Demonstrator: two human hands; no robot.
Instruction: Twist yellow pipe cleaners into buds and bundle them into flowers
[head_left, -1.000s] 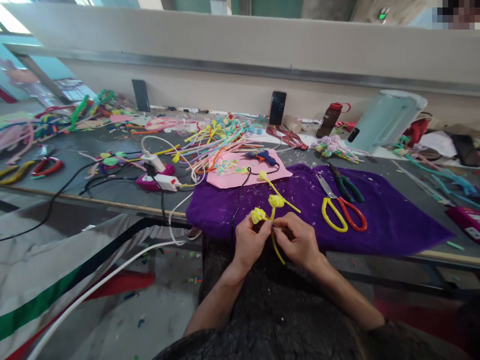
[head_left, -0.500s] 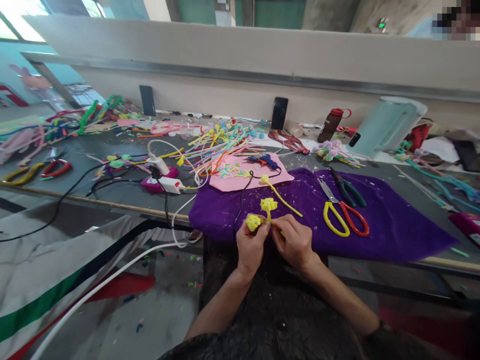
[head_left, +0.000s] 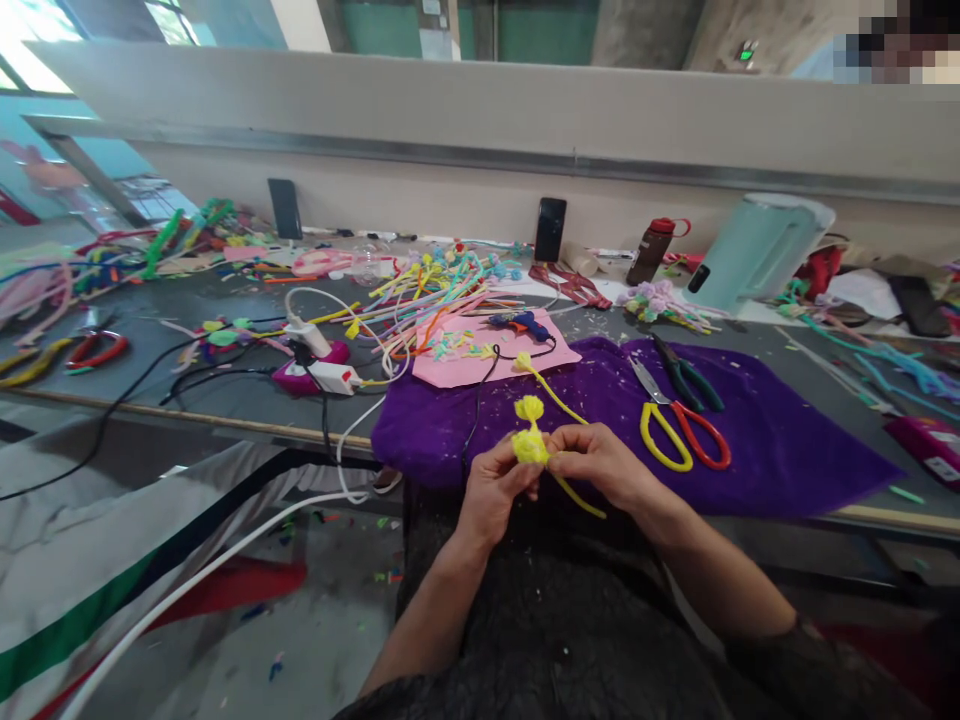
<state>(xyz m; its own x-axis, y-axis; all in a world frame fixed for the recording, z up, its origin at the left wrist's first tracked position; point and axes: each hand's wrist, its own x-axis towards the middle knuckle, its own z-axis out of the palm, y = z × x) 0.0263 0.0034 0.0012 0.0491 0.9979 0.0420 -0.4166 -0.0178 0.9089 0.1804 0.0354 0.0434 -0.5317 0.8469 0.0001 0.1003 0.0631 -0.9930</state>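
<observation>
Between my hands is a yellow pipe-cleaner flower (head_left: 530,446), with a second fluffy yellow head just above it and a stem trailing down to the right. My left hand (head_left: 491,485) is closed around the flower's left side. My right hand (head_left: 596,462) pinches its right side with thumb and forefinger. Another yellow stem with a small head (head_left: 551,388) lies on the purple cloth (head_left: 427,430) beyond them. Right of my hands rest scissors (head_left: 679,430) with one yellow and one red handle, and dark-handled pliers (head_left: 686,375).
A blue glue gun (head_left: 519,325) and short clippings lie on pink paper (head_left: 442,372). Behind is a heap of coloured pipe cleaners (head_left: 450,285). Cables run from a power strip (head_left: 322,372) at left. A phone (head_left: 550,230), a bottle (head_left: 652,250) and a pale pitcher (head_left: 761,250) stand at the back.
The lower yellow head has turned and moved right, now between both hands' fingertips. Its stem now shows below my right hand. The view has shifted slightly.
</observation>
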